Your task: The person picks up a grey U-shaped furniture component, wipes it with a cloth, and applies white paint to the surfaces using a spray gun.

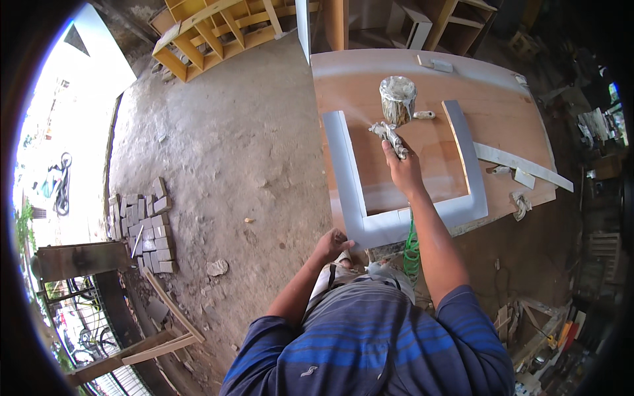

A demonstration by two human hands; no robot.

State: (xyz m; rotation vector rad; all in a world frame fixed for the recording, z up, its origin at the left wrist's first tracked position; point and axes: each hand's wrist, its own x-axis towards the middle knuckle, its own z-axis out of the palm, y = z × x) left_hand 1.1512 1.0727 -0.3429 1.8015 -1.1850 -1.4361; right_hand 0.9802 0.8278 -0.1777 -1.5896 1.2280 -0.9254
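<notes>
My right hand [405, 173] is wrapped around a paint-spattered spray gun [391, 140], held over the opening of a U-shaped panel frame [349, 177]. A faint mist leaves the nozzle toward the frame's left arm. The frame is coated whitish grey and lies on a large wooden board. At its near left corner, my left hand [332, 245] grips the edge with fingers closed. Just beyond the gun is a paint-caked pot [399, 100]; whether the two are joined I cannot tell. A green coiled hose [411, 254] hangs below my right forearm.
The wooden board [489, 86] carries a small handled tool [424, 115], a long white strip [522, 165] and a crumpled rag [521, 206]. Yellow shelving [221, 36] stands at the back. Stacked grey blocks [148, 228] and timber [173, 307] lie on the left floor.
</notes>
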